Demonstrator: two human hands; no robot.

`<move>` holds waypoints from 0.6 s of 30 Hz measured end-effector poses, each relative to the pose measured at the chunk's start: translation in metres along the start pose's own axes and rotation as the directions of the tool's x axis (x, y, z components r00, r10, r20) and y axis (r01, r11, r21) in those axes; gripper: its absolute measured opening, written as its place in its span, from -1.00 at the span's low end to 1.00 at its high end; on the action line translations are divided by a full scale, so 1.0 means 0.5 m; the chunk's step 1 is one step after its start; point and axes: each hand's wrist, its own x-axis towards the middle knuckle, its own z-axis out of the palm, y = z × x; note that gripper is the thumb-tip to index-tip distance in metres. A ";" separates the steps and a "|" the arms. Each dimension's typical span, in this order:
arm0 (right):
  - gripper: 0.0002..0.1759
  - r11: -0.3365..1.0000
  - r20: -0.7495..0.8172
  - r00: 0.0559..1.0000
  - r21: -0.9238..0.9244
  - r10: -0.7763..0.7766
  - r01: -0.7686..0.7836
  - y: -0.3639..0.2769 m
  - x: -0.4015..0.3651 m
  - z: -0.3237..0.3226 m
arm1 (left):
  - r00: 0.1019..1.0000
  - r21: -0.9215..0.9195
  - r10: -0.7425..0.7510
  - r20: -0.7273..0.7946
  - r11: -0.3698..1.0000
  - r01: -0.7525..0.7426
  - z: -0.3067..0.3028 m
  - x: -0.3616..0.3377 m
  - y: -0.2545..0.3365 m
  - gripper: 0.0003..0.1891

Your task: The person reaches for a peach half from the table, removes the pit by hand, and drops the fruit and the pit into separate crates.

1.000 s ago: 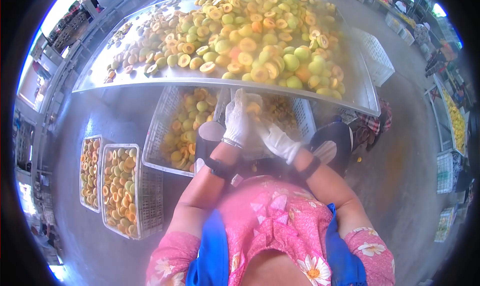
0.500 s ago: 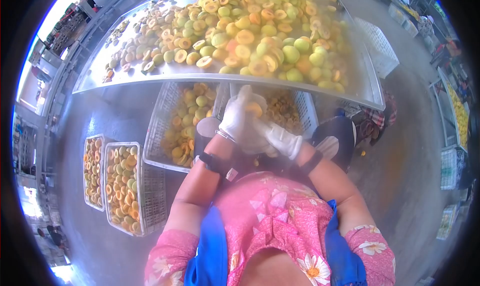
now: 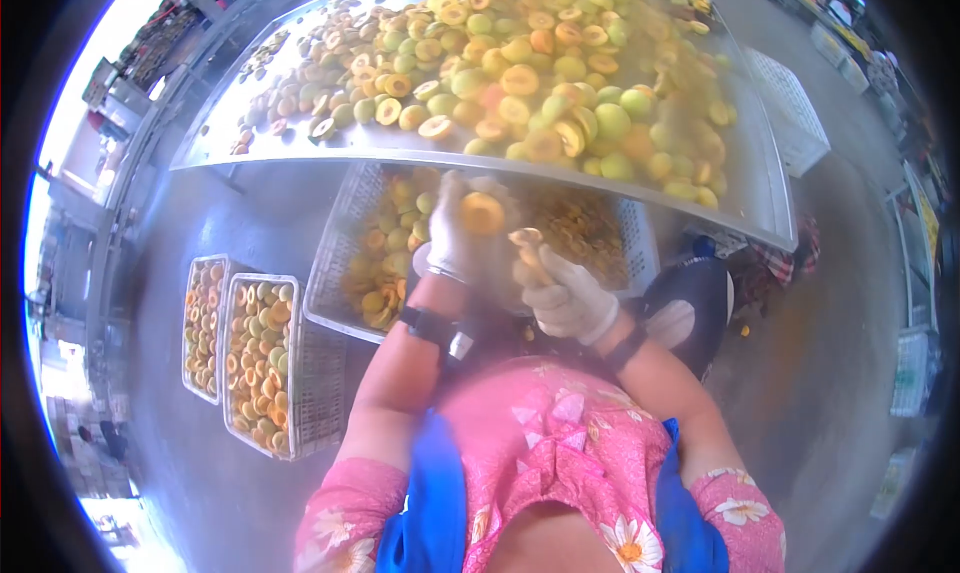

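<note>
My left hand, in a white glove, is closed around a peach half with its orange cut face turned up. Lower and to the right, my gloved right hand is closed in a fist. A short tan piece sticks up from it; blur hides whether it is a tool tip or a pit. Both hands are above white crates below the table edge. The left crate holds whole and halved peaches. Behind my right hand, brown pits or scraps fill another crate.
A metal table ahead carries a heap of halved and whole peaches. Two full crates stand on the floor at left. A white crate stands beyond the table's right side. Plaid cloth shows at right.
My hands were together and have come apart. The right has drawn back to the lower right, showing the tan piece, and the peach half in my left hand now faces up.
</note>
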 end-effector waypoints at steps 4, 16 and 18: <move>-0.48 0.971 -0.154 0.959 -0.007 -0.236 0.238 -0.023 -0.016 -0.014 | 0.899 0.676 0.414 -0.142 0.704 -0.218 -0.104 0.037 0.136 -0.62; -0.46 0.967 -0.529 0.816 -0.215 -0.233 0.137 -0.036 0.013 -0.028 | 0.901 0.819 0.398 -0.175 -0.448 0.357 -0.049 0.299 0.219 -0.15; -0.47 0.952 -0.558 0.785 -0.281 -0.267 0.124 -0.032 0.015 -0.030 | 0.922 0.852 0.345 -0.173 -0.417 0.316 -0.044 0.294 0.212 -0.17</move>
